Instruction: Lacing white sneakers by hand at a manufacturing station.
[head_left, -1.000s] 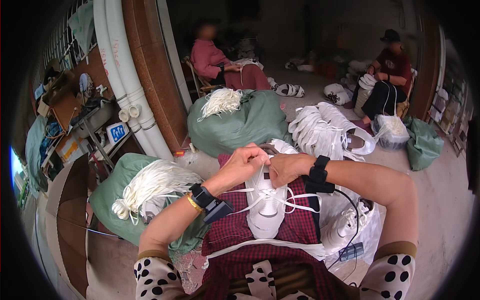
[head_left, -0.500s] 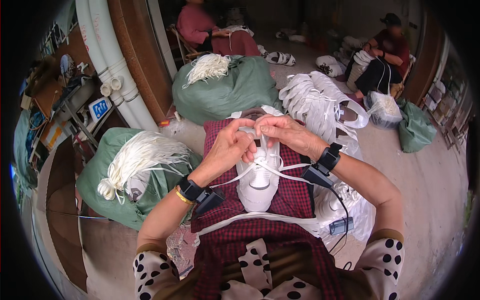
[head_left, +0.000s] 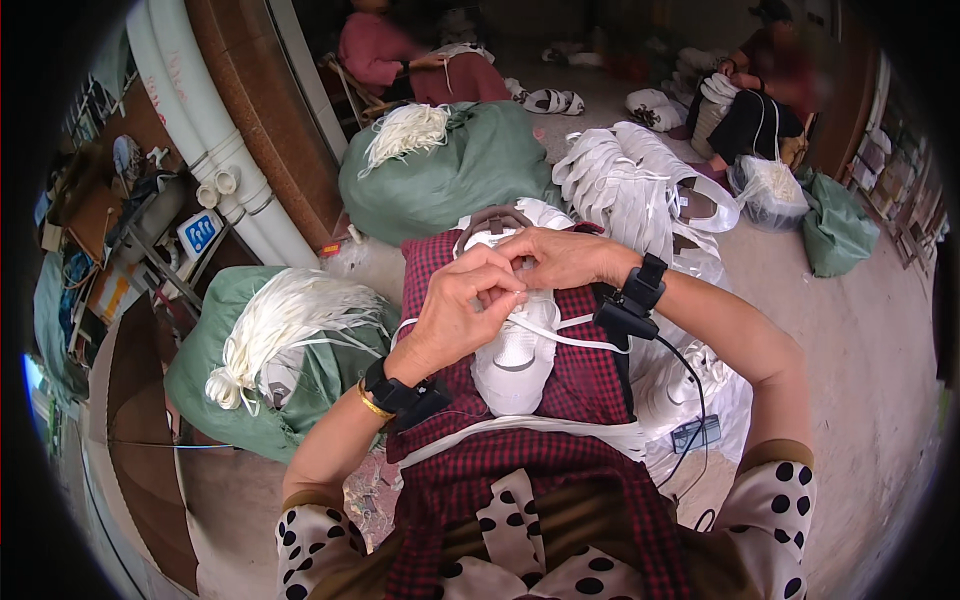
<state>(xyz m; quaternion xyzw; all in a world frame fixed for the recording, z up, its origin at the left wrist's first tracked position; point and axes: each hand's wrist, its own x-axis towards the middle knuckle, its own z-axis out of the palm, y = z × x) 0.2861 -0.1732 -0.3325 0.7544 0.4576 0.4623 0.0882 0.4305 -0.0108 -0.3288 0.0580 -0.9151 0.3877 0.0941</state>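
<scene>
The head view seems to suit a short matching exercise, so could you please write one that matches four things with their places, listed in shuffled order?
Things
1. White shoe
2. Yellow bracelet
3. White pipes
4. Black cable

Places
A. Running down from the black device at the wrist of the right hand
B. Beside the brown pillar, on its left in the picture
C. On the red-and-black checked cloth, under the hands
D. Around the wrist of the left hand

Right pairs: 1-C, 2-D, 3-B, 4-A
</scene>
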